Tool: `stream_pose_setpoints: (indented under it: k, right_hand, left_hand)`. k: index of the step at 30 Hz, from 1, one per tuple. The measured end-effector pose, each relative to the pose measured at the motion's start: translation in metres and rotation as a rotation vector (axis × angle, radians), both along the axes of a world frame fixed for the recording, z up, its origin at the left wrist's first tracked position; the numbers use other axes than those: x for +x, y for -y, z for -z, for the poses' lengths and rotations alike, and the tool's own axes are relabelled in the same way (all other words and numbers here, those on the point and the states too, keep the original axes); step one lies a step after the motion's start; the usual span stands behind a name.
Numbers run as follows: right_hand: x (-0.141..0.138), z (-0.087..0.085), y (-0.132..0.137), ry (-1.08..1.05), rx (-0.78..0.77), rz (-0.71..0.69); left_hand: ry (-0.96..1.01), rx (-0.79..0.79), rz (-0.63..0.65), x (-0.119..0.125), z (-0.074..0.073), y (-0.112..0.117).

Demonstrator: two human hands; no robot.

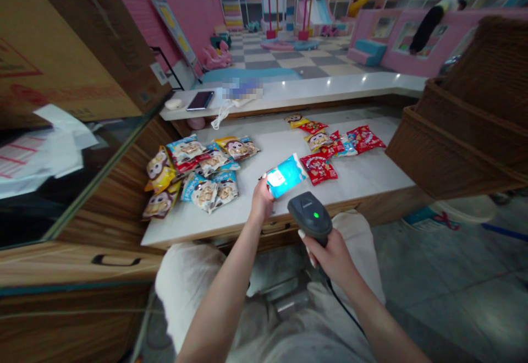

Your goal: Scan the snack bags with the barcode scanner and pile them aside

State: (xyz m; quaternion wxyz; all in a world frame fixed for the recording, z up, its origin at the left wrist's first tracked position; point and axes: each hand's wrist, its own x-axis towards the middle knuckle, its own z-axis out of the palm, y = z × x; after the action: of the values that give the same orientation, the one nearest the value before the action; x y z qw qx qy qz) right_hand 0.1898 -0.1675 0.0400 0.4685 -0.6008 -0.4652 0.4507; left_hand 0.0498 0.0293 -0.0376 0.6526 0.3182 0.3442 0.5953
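Observation:
My left hand (264, 195) grips the near end of a blue snack bag (286, 176), tilted above the front of the white counter (264, 217). Wrapped around the handle of a dark barcode scanner (309, 214) is my right hand (330, 250). A green light glows on top of the scanner, and its head points toward the bag, whose face is brightly lit. To the left lies a pile of blue, yellow and brown snack bags (202, 168). Right of the held bag, a red snack bag (319, 168) rests near more red and yellow bags (365, 139).
A large cardboard box (82, 38) and white papers (53, 143) sit at left. On the raised ledge are a phone (201, 100) and a white cable (223, 113). Wicker baskets (466, 110) stand at right. A person (433, 22) leans over a pink play wall beyond.

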Motion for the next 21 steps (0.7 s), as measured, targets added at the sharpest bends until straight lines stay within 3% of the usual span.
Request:
stream_pose_setpoints:
  k: [5,9,12,15,18,21]
  right_hand:
    - [0.000,0.000,0.001,-0.005,-0.011,0.011]
    - [0.002,0.001,0.003,-0.002,-0.002,0.022]
    - [0.005,0.003,0.005,-0.009,0.000,0.025]
    - [0.008,0.007,0.006,-0.007,0.001,0.018]
    - [0.010,0.013,0.007,-0.015,0.007,-0.009]
    - [0.010,0.019,0.007,-0.018,0.016,-0.025]
  left_hand:
    - [0.062,-0.072,-0.091,0.000,-0.003,0.009]
    - [0.054,-0.024,-0.118,0.003,-0.011,0.014]
    - [-0.051,0.040,-0.173,-0.009,-0.023,0.014]
    - [-0.296,0.196,-0.295,-0.043,-0.041,0.015]
    - [-0.690,0.426,-0.488,-0.092,-0.059,0.022]
    - [-1.107,0.518,-0.616,-0.135,-0.066,0.030]
